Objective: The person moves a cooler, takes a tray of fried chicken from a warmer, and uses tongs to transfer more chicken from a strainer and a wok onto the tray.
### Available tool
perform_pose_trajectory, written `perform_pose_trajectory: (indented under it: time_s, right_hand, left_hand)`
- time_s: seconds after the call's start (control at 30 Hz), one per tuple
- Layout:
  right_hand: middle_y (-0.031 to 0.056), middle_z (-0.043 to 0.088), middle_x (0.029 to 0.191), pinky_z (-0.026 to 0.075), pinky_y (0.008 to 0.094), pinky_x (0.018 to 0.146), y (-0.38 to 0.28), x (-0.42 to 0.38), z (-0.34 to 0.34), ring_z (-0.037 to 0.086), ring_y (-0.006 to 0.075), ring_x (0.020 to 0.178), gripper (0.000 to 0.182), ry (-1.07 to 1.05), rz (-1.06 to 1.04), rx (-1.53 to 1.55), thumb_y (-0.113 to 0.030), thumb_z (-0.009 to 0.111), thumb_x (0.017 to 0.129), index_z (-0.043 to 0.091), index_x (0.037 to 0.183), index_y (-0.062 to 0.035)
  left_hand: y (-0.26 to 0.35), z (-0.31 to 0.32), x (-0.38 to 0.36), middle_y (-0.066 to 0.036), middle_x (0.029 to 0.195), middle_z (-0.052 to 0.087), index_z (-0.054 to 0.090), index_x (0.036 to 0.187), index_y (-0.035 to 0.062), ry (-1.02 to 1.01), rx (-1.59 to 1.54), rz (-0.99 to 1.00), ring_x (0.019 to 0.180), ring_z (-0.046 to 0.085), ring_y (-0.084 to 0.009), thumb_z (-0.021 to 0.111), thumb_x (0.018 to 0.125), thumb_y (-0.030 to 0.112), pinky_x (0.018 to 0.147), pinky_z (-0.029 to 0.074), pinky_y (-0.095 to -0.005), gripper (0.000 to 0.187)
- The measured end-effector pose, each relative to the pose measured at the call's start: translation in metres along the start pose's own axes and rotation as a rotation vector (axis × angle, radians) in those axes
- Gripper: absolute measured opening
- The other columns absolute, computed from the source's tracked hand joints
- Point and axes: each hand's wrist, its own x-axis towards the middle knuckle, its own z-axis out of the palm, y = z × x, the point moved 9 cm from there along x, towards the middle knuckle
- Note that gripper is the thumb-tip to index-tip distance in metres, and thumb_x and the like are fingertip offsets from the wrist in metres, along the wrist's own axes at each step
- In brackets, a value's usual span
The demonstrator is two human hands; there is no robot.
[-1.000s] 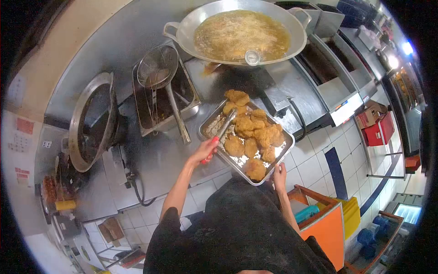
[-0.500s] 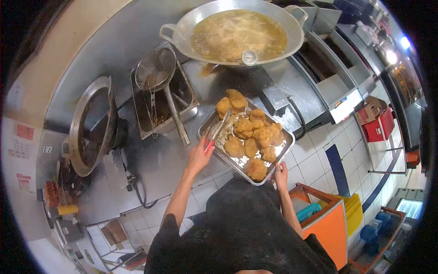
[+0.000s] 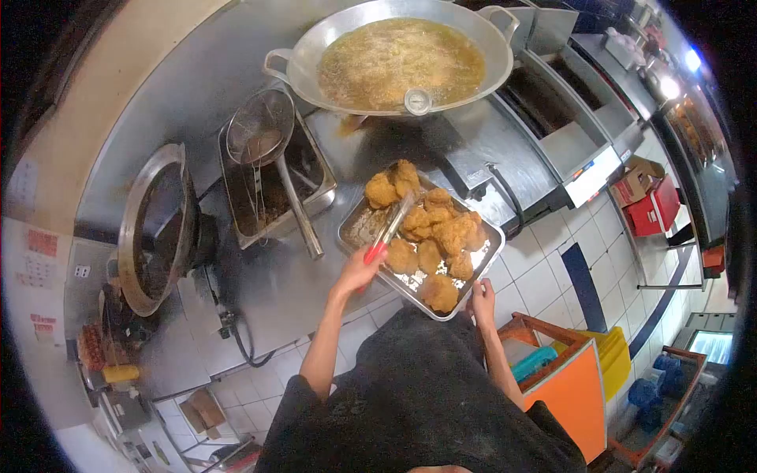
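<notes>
My left hand (image 3: 359,272) is closed round the red grip of metal tongs (image 3: 392,223), whose tips reach in among pieces of fried chicken (image 3: 453,235). The golden pieces lie on a shallow metal tray (image 3: 486,260). Two of them sit apart from the others at the tray's far left corner. At the near right corner my right hand (image 3: 482,301) grips the tray's rim. Beyond the tray, a wide two-handled wok (image 3: 300,71) holds bubbling oil (image 3: 394,63), with a round dial thermometer (image 3: 417,100) at its near rim.
A mesh strainer (image 3: 260,130) rests across a deep metal pan (image 3: 327,193) on the steel counter (image 3: 276,292). Further left stands a second wok (image 3: 130,236). Fryer basins (image 3: 544,102) are at the right, and an orange cabinet (image 3: 572,398) stands by my right side.
The tongs and my left hand have shifted right, over the middle of the tray. The two separate chicken pieces sit slightly differently at the corner. My view has turned a little.
</notes>
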Motion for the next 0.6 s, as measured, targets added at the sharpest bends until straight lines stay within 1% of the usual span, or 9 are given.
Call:
perform_pose_trajectory:
  time_s: [0.07, 0.1, 0.17, 0.2, 0.23, 0.3, 0.33, 0.43, 0.6]
  right_hand:
    - [0.0046, 0.051, 0.055, 0.041, 0.0252, 0.034, -0.001, -0.004, -0.001, 0.054, 0.0158, 0.041, 0.019, -0.007, 0.045, -0.005, -0.026, 0.044, 0.098, 0.044, 0.100, -0.0073]
    - [0.0046, 0.051, 0.055, 0.041, 0.0252, 0.034, 0.004, -0.002, -0.002, 0.054, 0.0158, 0.041, 0.019, -0.002, 0.047, -0.006, -0.026, 0.044, 0.098, 0.044, 0.100, -0.0073]
    - [0.0065, 0.052, 0.060, 0.046, 0.0273, 0.037, 0.007, 0.000, 0.001, 0.056, 0.0164, 0.045, 0.019, -0.008, -0.027, 0.011, -0.025, 0.044, 0.098, 0.044, 0.099, -0.0062]
    - [0.0072, 0.052, 0.061, 0.048, 0.0291, 0.038, 0.008, -0.002, 0.001, 0.056, 0.0167, 0.047, 0.019, 0.006, -0.016, 0.056, -0.024, 0.045, 0.098, 0.045, 0.098, -0.0051]
    - [0.0072, 0.052, 0.061, 0.048, 0.0291, 0.038, 0.003, -0.004, 0.001, 0.056, 0.0167, 0.047, 0.019, 0.016, -0.012, 0.064, -0.024, 0.045, 0.098, 0.045, 0.098, -0.0051]
    - [0.0084, 0.057, 0.066, 0.048, 0.0283, 0.041, 0.000, -0.007, 0.003, 0.056, 0.0154, 0.046, 0.019, 0.017, 0.015, 0.047, -0.022, 0.043, 0.098, 0.046, 0.096, -0.0040]
    - [0.0084, 0.057, 0.066, 0.048, 0.0283, 0.041, 0.004, -0.007, 0.002, 0.056, 0.0154, 0.046, 0.019, 0.020, 0.025, 0.052, -0.022, 0.043, 0.098, 0.046, 0.096, -0.0040]
    - [0.0066, 0.051, 0.060, 0.049, 0.0321, 0.040, 0.003, -0.002, 0.000, 0.055, 0.0179, 0.045, 0.019, 0.037, -0.013, -0.054, -0.023, 0.045, 0.097, 0.046, 0.094, -0.0045]
    - [0.0052, 0.047, 0.054, 0.045, 0.0304, 0.037, 0.002, -0.003, 0.003, 0.052, 0.0179, 0.040, 0.019, 0.025, 0.012, 0.000, -0.024, 0.045, 0.097, 0.045, 0.093, -0.0051]
  left_hand:
    - [-0.018, 0.027, 0.014, -0.009, 0.081, 0.064, 0.050, 0.129, 0.0062, -0.195, -0.228, -0.314, 0.058, 0.059, -0.0158, 0.057, 0.090, 0.044, 0.051, 0.047, -0.0289, 0.055]
    - [-0.016, 0.033, 0.016, -0.009, 0.081, 0.064, 0.050, 0.129, 0.0062, -0.201, -0.229, -0.314, 0.058, 0.059, -0.0158, 0.057, 0.090, 0.044, 0.051, 0.047, -0.0289, 0.055]
    - [-0.032, 0.039, 0.019, -0.007, 0.074, 0.063, 0.057, 0.116, 0.0043, -0.113, -0.271, -0.398, 0.066, 0.061, -0.0161, 0.057, 0.090, 0.040, 0.059, 0.047, -0.0332, 0.044]
    - [-0.030, 0.037, 0.024, -0.009, 0.075, 0.063, 0.056, 0.117, 0.0047, -0.040, -0.190, -0.206, 0.066, 0.061, -0.0203, 0.056, 0.091, 0.036, 0.061, 0.048, -0.0350, 0.040]
    - [-0.032, 0.037, 0.017, -0.009, 0.075, 0.063, 0.056, 0.117, 0.0047, -0.051, -0.183, -0.203, 0.066, 0.061, -0.0203, 0.056, 0.091, 0.036, 0.061, 0.048, -0.0350, 0.040]
    - [-0.010, 0.018, 0.003, -0.013, 0.072, 0.063, 0.051, 0.126, 0.0064, 0.076, -0.047, 0.045, 0.058, 0.061, -0.0221, 0.058, 0.089, 0.034, 0.053, 0.047, -0.0355, 0.047]
    - [0.006, 0.002, -0.011, -0.025, 0.081, 0.064, 0.050, 0.126, 0.0044, 0.216, 0.163, 0.091, 0.076, 0.065, -0.0372, 0.058, 0.088, 0.030, 0.066, 0.049, -0.0434, 0.047]
    - [0.037, -0.020, -0.032, -0.030, 0.086, 0.062, 0.050, 0.127, 0.0045, 0.163, 0.231, -0.078, 0.082, 0.062, -0.0443, 0.058, 0.087, 0.029, 0.069, 0.048, -0.0491, 0.048]
    - [0.008, -0.007, -0.030, -0.028, 0.081, 0.063, 0.048, 0.129, 0.0048, 0.192, 0.313, -0.083, 0.078, 0.062, -0.0445, 0.058, 0.087, 0.031, 0.068, 0.048, -0.0521, 0.050]
